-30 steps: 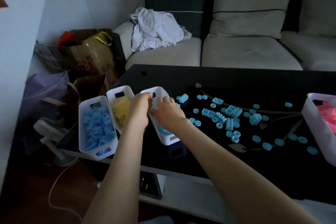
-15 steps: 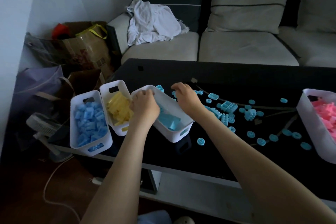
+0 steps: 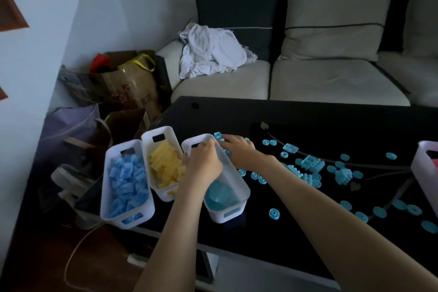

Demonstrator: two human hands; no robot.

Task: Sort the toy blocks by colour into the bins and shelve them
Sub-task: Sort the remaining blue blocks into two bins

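Black coffee table (image 3: 296, 114), cyan sorting underway: left hand (image 3: 205, 163) clamped on cyan bin (image 3: 233, 211) rim, right hand (image 3: 239, 149) fingers curled over loose cyan blocks (image 3: 312, 163) beside that bin, grip unclear, next likely sweeping them in.

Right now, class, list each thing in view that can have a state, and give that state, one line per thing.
Blue bin: nearly full of blue blocks.
Yellow bin: about half full of yellow blocks.
Turquoise bin: partly filled, tilted.
Left hand: gripping the turquoise bin's rim.
Right hand: on loose turquoise pieces beside that bin.
Pink bin: cropped by the frame, holds pink blocks.
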